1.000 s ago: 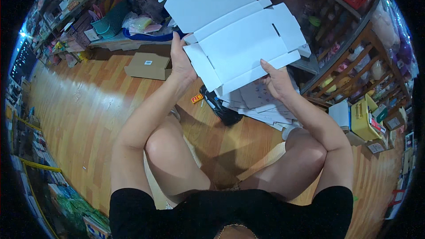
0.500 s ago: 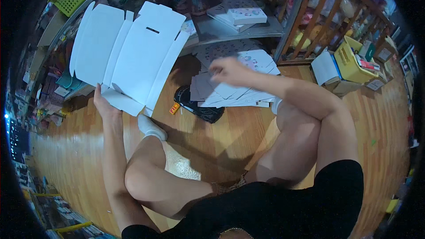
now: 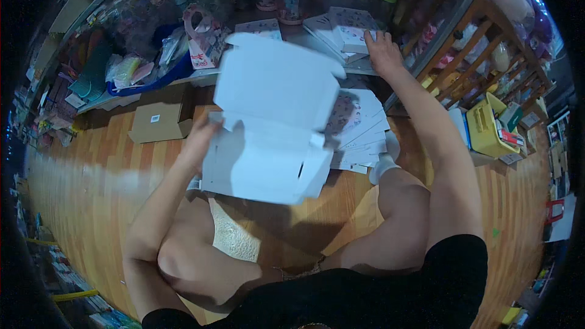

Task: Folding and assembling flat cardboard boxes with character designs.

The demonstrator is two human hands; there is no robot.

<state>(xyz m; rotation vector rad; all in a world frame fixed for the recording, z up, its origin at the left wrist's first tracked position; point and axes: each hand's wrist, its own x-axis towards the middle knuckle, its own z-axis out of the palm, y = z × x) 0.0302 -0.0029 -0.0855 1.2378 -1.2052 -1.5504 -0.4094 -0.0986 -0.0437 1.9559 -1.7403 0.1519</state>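
My left hand is closed on the left edge of an unfolded white cardboard box. The sheet hangs above the floor between my knees, creased into panels with a dark slot in its lower part. It is slightly blurred. At the shelf, my right hand has its fingers bent at the right end of a folded box, white with a small coloured print. That box lies on other flat white boxes. Below the shelf, a fanned pile of printed flat boxes is partly covered by the white sheet.
A brown carton stands on the wooden floor, left of the sheet. Above it, a blue basket with packets sits on the shelf. To the right are a wooden slatted rail and a yellow bin.
My left hand has swung the white sheet right and nearer, turning it. My right hand has moved from above the flat pile up to the folded box on the shelf. The view has shifted.
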